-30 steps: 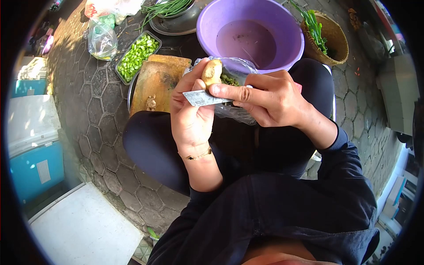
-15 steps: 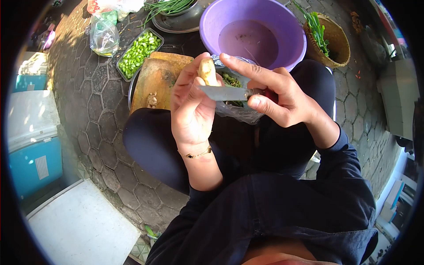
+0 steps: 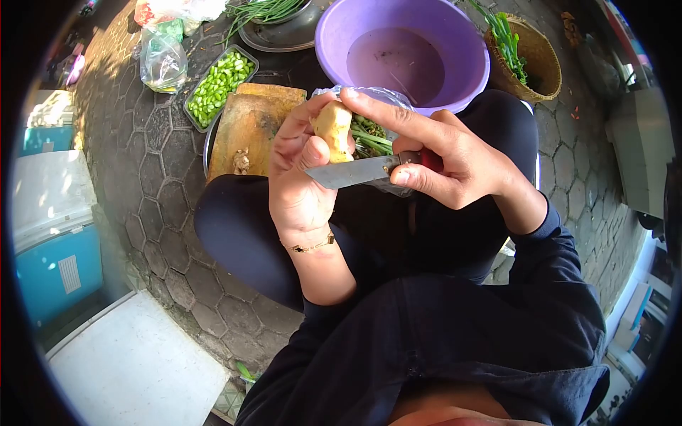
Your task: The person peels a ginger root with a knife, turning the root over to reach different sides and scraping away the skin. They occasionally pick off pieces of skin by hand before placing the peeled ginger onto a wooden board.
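Observation:
A pale yellow, knobby piece of ginger (image 3: 332, 130) is pinched upright between the thumb and fingers of my left hand (image 3: 302, 163). My right hand (image 3: 455, 156) grips a knife (image 3: 355, 171) by its red handle, its thumb low near the blade's base. The blade lies across the lower end of the ginger, pointing toward my left palm. My right index finger reaches over to the top of the ginger. Behind my hands, a plastic bag (image 3: 398, 99) with green vegetables (image 3: 371, 138) shows in part. A wooden cutting board (image 3: 245, 135) carries a small knobby root piece (image 3: 241, 162).
A tray of chopped green vegetables (image 3: 222, 84) stands beyond the board. A purple basin (image 3: 469, 60) with water sits ahead, and a woven basket (image 3: 547, 64) with green leaves is at its right. Long green beans (image 3: 266, 10) lie at the top. A white-lidded box (image 3: 142, 362) is at lower left.
The ginger has turned in my left hand and shows a broader, knobbier side. The knife blade has shifted lower and left, now tilted. More of the green vegetables in the bag shows.

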`<state>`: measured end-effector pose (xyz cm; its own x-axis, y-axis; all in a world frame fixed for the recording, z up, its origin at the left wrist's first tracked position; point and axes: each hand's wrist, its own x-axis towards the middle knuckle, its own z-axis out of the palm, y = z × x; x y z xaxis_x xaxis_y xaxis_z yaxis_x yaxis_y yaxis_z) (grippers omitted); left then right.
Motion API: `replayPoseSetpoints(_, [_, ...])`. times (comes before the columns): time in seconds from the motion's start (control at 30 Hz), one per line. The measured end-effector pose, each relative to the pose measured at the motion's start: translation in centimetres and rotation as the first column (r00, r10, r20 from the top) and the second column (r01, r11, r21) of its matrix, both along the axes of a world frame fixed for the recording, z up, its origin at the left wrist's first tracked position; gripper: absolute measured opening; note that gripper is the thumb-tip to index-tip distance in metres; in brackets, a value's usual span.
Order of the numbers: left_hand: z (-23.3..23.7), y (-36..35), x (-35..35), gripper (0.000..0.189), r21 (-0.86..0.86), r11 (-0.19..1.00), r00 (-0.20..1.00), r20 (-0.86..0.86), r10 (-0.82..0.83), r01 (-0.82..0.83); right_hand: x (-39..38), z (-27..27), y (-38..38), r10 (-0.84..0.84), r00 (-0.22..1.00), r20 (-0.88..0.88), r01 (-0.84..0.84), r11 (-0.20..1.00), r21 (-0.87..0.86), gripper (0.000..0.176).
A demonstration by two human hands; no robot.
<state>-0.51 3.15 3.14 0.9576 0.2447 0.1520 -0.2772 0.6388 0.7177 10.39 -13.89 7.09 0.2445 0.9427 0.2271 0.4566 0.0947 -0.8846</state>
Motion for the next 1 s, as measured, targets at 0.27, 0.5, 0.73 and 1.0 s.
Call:
replayPoseSetpoints(0.27, [-0.3, 0.0, 0.3, 0.059, -0.198, 0.978, 0.996, 0.068, -0.052, 0.064, -0.4, -0.1, 0.1, -0.034, 0.998, 0.049, 0.033, 0.999, 0.021, 0.065])
replayPoseSetpoints(0.5, [-0.7, -0.1, 0.1, 0.054, -0.284, 0.954, 0.994, 0.070, -0.079, 0.095, -0.8, 0.1, 0.3, -0.066, 0.996, 0.066, 0.062, 0.996, 0.066, 0.061])
replayPoseSetpoints(0.73, [-1.2, 0.0, 0.1, 0.048, -0.339, 0.931, 0.989, 0.092, -0.112, 0.137, -0.8, -0.3, 0.6, -0.093, 0.984, 0.153, 0.064, 0.980, 0.188, 0.041])
replayPoseSetpoints(1.0, [-1.1, -0.4, 0.5, 0.059, -0.430, 0.874, 0.973, 0.154, -0.175, 0.225, -1.1, 0.1, 0.4, -0.155, 0.952, 0.265, 0.115, 0.980, 0.161, 0.051])
